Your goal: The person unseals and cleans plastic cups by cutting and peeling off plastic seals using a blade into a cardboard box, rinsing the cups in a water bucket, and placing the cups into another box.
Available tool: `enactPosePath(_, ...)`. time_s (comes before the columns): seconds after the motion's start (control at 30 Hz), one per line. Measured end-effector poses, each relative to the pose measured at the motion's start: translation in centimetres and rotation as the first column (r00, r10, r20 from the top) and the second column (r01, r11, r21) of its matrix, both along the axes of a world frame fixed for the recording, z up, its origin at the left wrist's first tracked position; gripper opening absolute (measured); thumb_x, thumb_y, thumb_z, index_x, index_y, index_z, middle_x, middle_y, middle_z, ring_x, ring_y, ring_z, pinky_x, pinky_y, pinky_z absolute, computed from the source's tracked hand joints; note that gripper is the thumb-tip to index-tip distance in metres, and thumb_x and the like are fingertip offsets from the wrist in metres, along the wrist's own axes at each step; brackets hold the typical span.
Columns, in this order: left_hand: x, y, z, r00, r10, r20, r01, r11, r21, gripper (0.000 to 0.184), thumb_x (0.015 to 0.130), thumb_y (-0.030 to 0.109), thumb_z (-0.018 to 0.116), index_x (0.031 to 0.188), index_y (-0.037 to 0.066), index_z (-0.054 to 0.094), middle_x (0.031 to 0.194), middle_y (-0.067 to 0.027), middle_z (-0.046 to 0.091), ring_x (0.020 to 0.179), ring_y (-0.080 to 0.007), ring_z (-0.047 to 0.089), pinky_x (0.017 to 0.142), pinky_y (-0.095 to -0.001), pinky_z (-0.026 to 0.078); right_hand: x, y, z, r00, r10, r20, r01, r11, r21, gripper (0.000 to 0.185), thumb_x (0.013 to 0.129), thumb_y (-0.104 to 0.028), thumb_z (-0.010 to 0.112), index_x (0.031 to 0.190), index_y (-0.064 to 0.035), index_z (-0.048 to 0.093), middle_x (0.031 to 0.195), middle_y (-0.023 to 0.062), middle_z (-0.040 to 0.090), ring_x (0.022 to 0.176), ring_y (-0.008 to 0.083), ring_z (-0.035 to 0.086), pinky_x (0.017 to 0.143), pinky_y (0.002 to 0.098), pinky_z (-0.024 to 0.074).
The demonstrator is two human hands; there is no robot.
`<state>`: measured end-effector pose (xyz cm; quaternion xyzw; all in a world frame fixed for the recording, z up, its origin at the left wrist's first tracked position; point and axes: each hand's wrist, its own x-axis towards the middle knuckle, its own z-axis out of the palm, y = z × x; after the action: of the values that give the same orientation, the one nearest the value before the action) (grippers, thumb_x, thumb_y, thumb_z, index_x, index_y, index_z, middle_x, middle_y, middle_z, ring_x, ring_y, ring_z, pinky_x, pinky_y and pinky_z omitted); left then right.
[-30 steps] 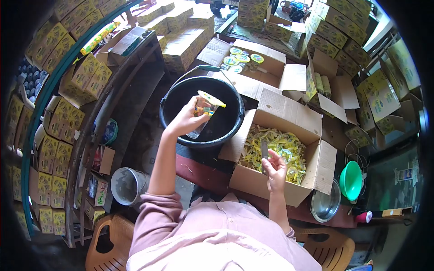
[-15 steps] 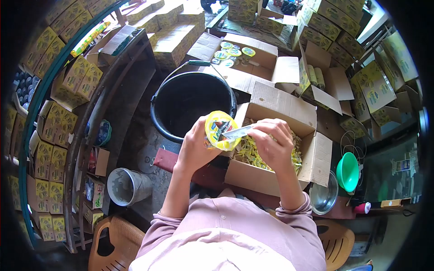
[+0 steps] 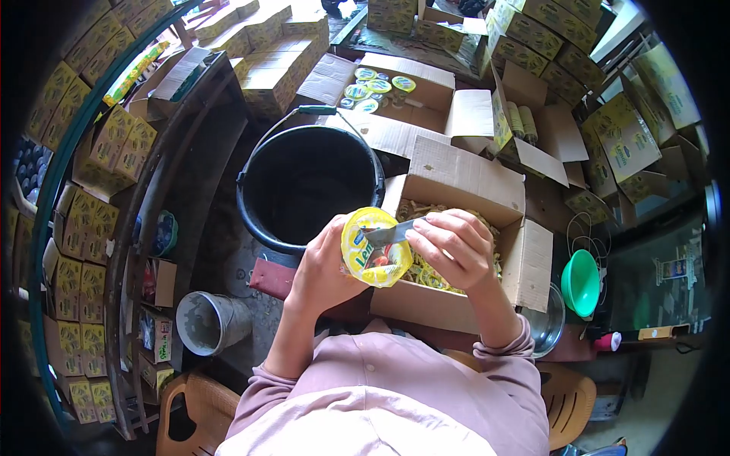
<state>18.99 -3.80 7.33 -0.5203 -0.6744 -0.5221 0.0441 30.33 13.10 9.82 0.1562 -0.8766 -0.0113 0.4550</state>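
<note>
My left hand (image 3: 323, 266) is wrapped round a plastic cup (image 3: 372, 251) whose yellow printed lid faces up and is partly cut open. Between the fingers of my right hand (image 3: 456, 247) is a flat metal blade (image 3: 391, 232), its tip at the opening in the lid. Behind my left hand stands a large black bucket (image 3: 251, 199), with no contents visible inside. Under my right hand is an open cardboard box (image 3: 468, 176) holding yellow film scraps (image 3: 430, 278).
Another open box (image 3: 437, 76) behind holds several lidded cups (image 3: 370, 90). A green bowl (image 3: 581, 283) and a metal bowl (image 3: 549, 319) are on the right. A grey bucket (image 3: 213, 323) stands at left, by shelves of cartons (image 3: 91, 235).
My left hand has brought the cup from over the black bucket to in front of me. My right hand has moved the blade to the lid, which now has a cut opening.
</note>
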Motion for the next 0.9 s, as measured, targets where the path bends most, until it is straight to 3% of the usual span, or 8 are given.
enactPosePath(0.2,-0.1,0.1,-0.1,0.983,-0.072,0.169,0.079,0.996,-0.039,0.066,0.060,0.016,0.080,0.112,-0.001,0.045,0.097,-0.0144,0.061,0.088,-0.0246,0.063,0.077,-0.0308,0.051,0.0,0.5,0.4,1.000,0.028,-0.012,-0.027,0.999,0.047,0.013,0.070,-0.009,0.065,0.082,-0.0050,0.066,0.082,0.0035,0.063,0.079,0.0154,0.061,0.070,0.0290,0.0513)
enactPosePath(0.57,-0.8,0.8,-0.3,0.951,-0.210,0.228,0.233,0.969,-0.079,0.056,0.060,0.014,0.078,0.106,-0.001,0.049,0.092,-0.0122,0.061,0.082,-0.0229,0.063,0.075,-0.0293,0.049,-0.3,0.8,-0.2,0.998,0.069,-0.006,-0.069,0.998,-0.001,0.013,0.069,-0.009,0.065,0.080,-0.0042,0.066,0.078,0.0045,0.063,0.075,0.0155,0.062,0.068,0.0290,0.0522)
enactPosePath(0.8,-1.2,1.3,-1.1,0.867,-0.375,0.329,0.419,0.905,-0.073,0.045,0.062,0.011,0.073,0.100,-0.002,0.054,0.091,-0.0121,0.062,0.081,-0.0210,0.063,0.075,-0.0283,0.048,-0.6,0.8,-0.5,0.994,0.101,-0.032,-0.103,0.992,-0.070,0.029,0.068,-0.008,0.066,0.096,-0.0003,0.063,0.073,0.0044,0.061,0.071,0.0155,0.062,0.067,0.0293,0.0530)
enactPosePath(0.9,-0.9,1.7,-0.8,0.760,-0.444,0.475,0.485,0.873,0.039,0.041,0.063,0.010,0.072,0.098,-0.002,0.056,0.089,-0.0093,0.062,0.080,-0.0156,0.060,0.076,-0.0264,0.047,-0.6,1.2,-1.2,0.992,0.116,-0.058,-0.121,0.988,-0.097,0.038,0.069,-0.006,0.066,0.104,0.0031,0.059,0.072,0.0058,0.061,0.070,0.0164,0.062,0.068,0.0304,0.0529)
